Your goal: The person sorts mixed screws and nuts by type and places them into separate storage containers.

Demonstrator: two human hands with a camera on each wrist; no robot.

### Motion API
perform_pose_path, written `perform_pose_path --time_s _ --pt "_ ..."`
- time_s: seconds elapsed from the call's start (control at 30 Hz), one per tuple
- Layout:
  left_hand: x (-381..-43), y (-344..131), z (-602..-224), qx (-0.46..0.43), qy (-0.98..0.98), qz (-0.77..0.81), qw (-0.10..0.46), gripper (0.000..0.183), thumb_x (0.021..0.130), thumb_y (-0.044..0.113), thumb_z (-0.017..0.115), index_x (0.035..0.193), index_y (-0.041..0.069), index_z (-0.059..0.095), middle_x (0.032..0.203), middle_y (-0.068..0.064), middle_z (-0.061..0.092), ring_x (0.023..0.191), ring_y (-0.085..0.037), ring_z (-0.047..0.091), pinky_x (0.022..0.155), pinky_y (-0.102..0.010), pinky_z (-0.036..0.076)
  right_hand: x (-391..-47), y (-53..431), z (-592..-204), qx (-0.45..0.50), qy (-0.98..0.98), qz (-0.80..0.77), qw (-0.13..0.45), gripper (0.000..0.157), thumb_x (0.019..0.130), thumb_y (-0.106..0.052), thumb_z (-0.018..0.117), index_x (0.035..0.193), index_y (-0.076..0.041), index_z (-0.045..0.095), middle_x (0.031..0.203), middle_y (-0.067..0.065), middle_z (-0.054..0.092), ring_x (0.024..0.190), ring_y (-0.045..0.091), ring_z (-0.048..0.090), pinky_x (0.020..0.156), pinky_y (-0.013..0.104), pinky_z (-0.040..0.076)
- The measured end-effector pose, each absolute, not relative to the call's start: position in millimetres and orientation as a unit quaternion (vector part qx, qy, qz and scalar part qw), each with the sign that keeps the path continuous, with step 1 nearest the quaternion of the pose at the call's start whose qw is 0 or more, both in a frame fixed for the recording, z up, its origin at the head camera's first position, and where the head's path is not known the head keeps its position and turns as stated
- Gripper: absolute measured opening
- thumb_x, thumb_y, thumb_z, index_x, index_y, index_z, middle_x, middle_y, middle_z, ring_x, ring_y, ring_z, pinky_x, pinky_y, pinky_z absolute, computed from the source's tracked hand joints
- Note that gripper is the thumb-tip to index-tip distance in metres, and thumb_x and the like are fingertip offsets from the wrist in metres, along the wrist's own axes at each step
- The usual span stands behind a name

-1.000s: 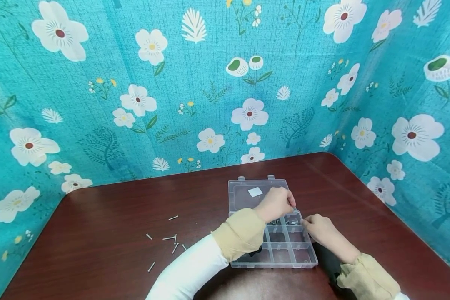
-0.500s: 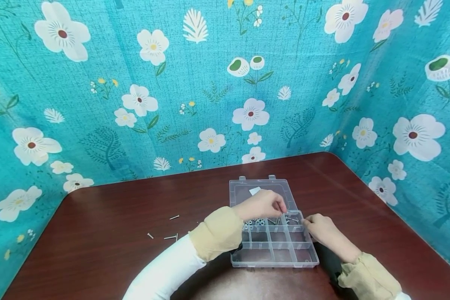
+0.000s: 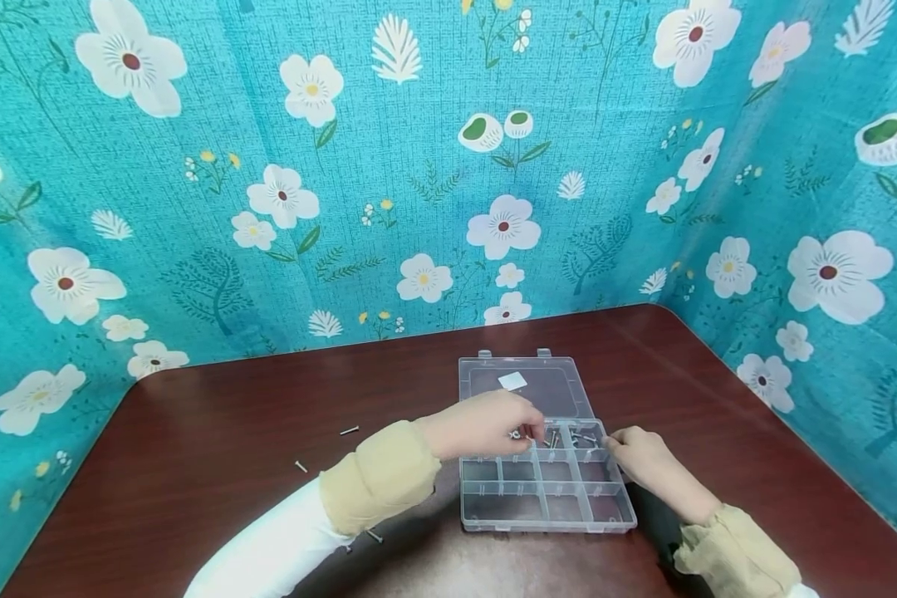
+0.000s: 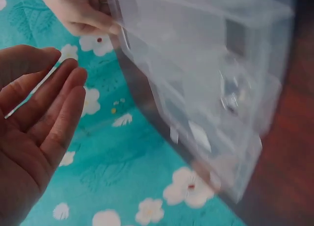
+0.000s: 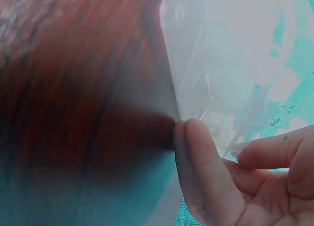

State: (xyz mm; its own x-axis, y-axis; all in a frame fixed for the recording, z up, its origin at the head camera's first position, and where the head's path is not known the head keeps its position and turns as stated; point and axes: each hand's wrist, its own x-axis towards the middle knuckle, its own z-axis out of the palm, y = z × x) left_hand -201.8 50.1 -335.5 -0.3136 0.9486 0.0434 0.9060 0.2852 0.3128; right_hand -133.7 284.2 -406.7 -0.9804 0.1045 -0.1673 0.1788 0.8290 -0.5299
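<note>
A clear plastic compartment box point(image 3: 546, 526) lies on the table with its lid point(image 3: 486, 384) laid back. Over its back row is my left hand point(image 3: 486, 425); in the left wrist view its fingers point(image 4: 61, 130) are loosely bent, apart from the thumb, with nothing between them. My right hand point(image 3: 646, 458) holds the box's right side, thumb and fingertips at the edge in the right wrist view. Screws point(image 3: 554, 439) lie in back-row compartments. A nut point(image 3: 516, 434) shows beneath my left fingers, which hide part of that row.
Loose screws lie on the dark red-brown table point(image 3: 217, 448) to the left, including one screw point(image 3: 349, 430) farther back and another screw point(image 3: 374, 536) below my left sleeve point(image 3: 381, 473). A blue floral cloth point(image 3: 389, 208) hangs behind and at the right.
My left hand has moved left from over the back right compartment, its forearm now covering some table screws. My right hand has stayed at the box's edge.
</note>
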Motion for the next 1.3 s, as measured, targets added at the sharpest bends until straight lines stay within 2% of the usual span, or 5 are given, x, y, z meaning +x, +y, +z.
perform_pose_path --time_s 0.17,0.6,0.87,1.1,1.3 --pt "-202 27 -333 0.586 0.805 0.094 0.01 0.016 0.084 0.007 0.059 0.096 0.015 0.068 0.088 0.007 0.064 0.079 -0.001 0.054 0.075 -0.012 0.043 -135 283 -407 0.074 0.956 -0.277 0.065 0.029 0.091 -0.015 0.044 0.081 0.006 0.061 0.056 0.002 0.047 0.053 0.014 0.049 0.051 0.03 0.043" --pt "-206 -21 -334 0.6 0.795 0.035 -0.079 0.012 0.082 0.009 0.061 0.09 0.016 0.066 0.079 0.007 0.062 0.071 -0.008 0.054 0.067 -0.02 0.047 -132 283 -406 0.08 0.95 -0.296 0.066 0.028 0.091 -0.014 0.044 0.075 0.003 0.059 0.054 0.002 0.045 0.05 0.014 0.048 0.05 0.029 0.043" --pt "-220 -54 -341 0.579 0.812 0.008 -0.071 0.01 0.079 0.008 0.064 0.085 0.016 0.065 0.076 0.006 0.058 0.071 -0.01 0.054 0.064 -0.024 0.047 -133 283 -405 0.083 0.943 -0.314 0.07 0.031 0.091 -0.013 0.043 0.093 0.013 0.061 0.067 0.006 0.056 0.059 0.017 0.058 0.054 0.031 0.049" --pt "-234 -85 -350 0.541 0.839 0.019 -0.06 0.013 0.076 0.004 0.067 0.082 0.015 0.067 0.076 0.005 0.059 0.07 -0.01 0.056 0.066 -0.025 0.049 -132 283 -405 0.087 0.943 -0.314 0.074 0.029 0.091 -0.013 0.044 0.087 0.009 0.061 0.06 0.004 0.047 0.058 0.015 0.054 0.056 0.031 0.05" --pt "-250 -110 -360 0.498 0.865 0.032 -0.055 0.011 0.074 0.004 0.069 0.081 0.012 0.068 0.077 0.004 0.061 0.071 -0.011 0.058 0.067 -0.028 0.05 -134 282 -405 0.083 0.945 -0.307 0.073 0.03 0.091 -0.013 0.044 0.092 0.012 0.061 0.064 0.005 0.053 0.06 0.016 0.058 0.056 0.031 0.049"
